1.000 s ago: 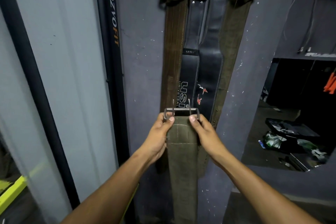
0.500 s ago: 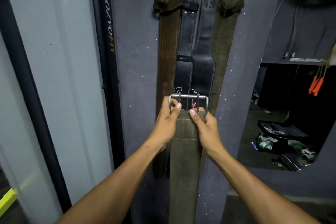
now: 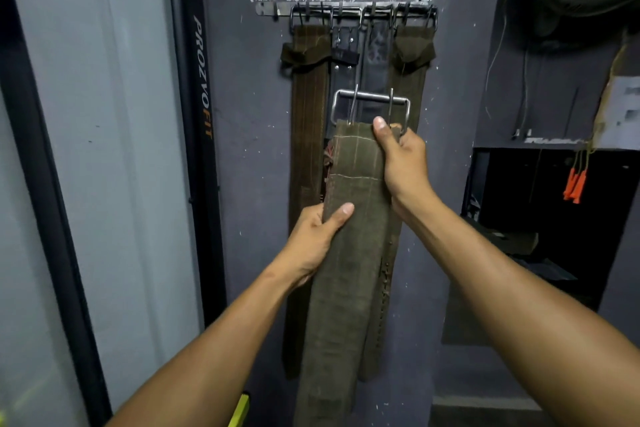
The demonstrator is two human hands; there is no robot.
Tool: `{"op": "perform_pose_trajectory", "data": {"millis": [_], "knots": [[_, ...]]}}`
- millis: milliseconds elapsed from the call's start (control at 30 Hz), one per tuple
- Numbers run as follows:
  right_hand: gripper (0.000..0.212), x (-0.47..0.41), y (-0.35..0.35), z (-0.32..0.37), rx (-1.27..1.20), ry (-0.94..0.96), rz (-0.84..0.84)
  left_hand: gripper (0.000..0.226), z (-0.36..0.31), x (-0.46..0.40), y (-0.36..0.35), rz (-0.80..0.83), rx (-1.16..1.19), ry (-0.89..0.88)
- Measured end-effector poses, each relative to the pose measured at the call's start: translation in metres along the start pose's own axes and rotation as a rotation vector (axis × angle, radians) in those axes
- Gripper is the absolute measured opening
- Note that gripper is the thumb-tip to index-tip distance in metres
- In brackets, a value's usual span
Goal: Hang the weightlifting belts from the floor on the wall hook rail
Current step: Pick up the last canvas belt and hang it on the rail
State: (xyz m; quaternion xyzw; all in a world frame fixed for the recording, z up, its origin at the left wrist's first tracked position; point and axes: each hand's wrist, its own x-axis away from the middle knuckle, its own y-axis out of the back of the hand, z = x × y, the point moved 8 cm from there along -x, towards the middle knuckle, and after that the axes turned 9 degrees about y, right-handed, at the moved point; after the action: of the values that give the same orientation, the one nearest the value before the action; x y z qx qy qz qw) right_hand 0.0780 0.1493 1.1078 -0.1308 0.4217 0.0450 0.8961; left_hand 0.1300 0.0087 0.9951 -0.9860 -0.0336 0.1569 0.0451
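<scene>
While your right hand (image 3: pixel 403 156) pinches the belt (image 3: pixel 349 236) just under its buckle (image 3: pixel 370 107) and your left hand (image 3: pixel 317 241) grips it lower, lift the buckle straight above to the rail (image 3: pixel 268 9), seating its frame over a hook.

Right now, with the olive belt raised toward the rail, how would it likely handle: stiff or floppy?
Probably fairly stiff: the olive belt keeps its flat width between the left hand and right hand rather than folding. Its tail hangs straight, suggesting some weight. The steel buckle looks rigid.
</scene>
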Motion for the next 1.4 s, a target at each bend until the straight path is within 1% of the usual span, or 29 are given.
{"op": "perform_pose_trajectory", "data": {"millis": [67, 167, 267, 333, 367, 467, 567, 633, 700, 833, 900, 967, 1033, 1133, 1167, 1233, 1300, 1333, 1400], "knots": [[0.027, -0.005, -0.002, 0.0, -0.006, -0.019, -0.006, 0.02, -0.005, -0.002, -0.002, 0.014, 0.036, 0.015], [0.031, -0.013, -0.004, -0.001, 0.006, -0.028, 0.029, 0.026, 0.011, 0.001, -0.006, 0.101, 0.088, 0.102], [0.031, -0.022, 0.001, 0.004, 0.001, -0.031, 0.034, 0.04, 0.053, 0.013, -0.007, 0.203, 0.089, 0.198], [0.03, -0.028, 0.006, 0.008, -0.001, -0.028, 0.019, 0.045, 0.083, 0.023, -0.009, 0.243, 0.093, 0.251], [0.029, -0.031, 0.008, 0.01, -0.002, -0.022, 0.019, 0.046, 0.096, 0.027, -0.01, 0.249, 0.104, 0.273], [0.029, -0.03, 0.013, 0.008, 0.003, -0.022, 0.035, 0.042, 0.12, 0.032, -0.013, 0.2, 0.15, 0.312], [0.036, -0.02, 0.018, -0.003, 0.035, -0.066, 0.043, 0.035, 0.136, 0.033, -0.018, 0.183, 0.163, 0.316], [0.037, -0.016, 0.024, -0.007, 0.051, -0.085, 0.037, 0.038, 0.149, 0.038, -0.02, 0.176, 0.161, 0.349], [0.033, -0.016, 0.03, -0.005, 0.066, -0.099, 0.024, 0.042, 0.165, 0.046, -0.022, 0.196, 0.119, 0.398], [0.032, -0.029, 0.039, 0.018, 0.067, -0.077, -0.009, 0.043, 0.208, 0.071, -0.026, 0.304, 0.0, 0.514], [0.032, -0.033, 0.041, 0.029, 0.07, -0.057, -0.013, 0.04, 0.228, 0.084, -0.024, 0.299, -0.077, 0.545], [0.031, -0.031, 0.041, 0.032, 0.056, -0.048, 0.003, 0.032, 0.239, 0.092, -0.02, 0.24, -0.078, 0.547], [0.032, -0.027, 0.04, 0.029, 0.054, -0.05, 0.015, 0.028, 0.243, 0.094, -0.018, 0.215, -0.087, 0.549], [0.031, -0.021, 0.04, 0.024, 0.05, -0.072, 0.015, 0.029, 0.248, 0.097, -0.012, 0.218, -0.103, 0.571], [0.03, -0.02, 0.041, 0.024, 0.051, -0.073, 0.013, 0.033, 0.248, 0.099, -0.012, 0.234, -0.115, 0.581], [0.031, -0.02, 0.041, 0.026, 0.055, -0.076, 0.017, 0.05, 0.246, 0.103, -0.013, 0.283, -0.149, 0.593], [0.033, -0.018, 0.039, 0.026, 0.078, -0.085, 0.047, 0.057, 0.225, 0.1, -0.017, 0.305, -0.118, 0.543], [0.033, -0.014, 0.036, 0.024, 0.091, -0.093, 0.073, 0.06, 0.207, 0.092, -0.018, 0.283, -0.07, 0.495], [0.035, -0.004, 0.031, 0.016, 0.106, -0.107, 0.131, 0.081, 0.159, 0.068, -0.02, 0.182, 0.049, 0.394]]}}
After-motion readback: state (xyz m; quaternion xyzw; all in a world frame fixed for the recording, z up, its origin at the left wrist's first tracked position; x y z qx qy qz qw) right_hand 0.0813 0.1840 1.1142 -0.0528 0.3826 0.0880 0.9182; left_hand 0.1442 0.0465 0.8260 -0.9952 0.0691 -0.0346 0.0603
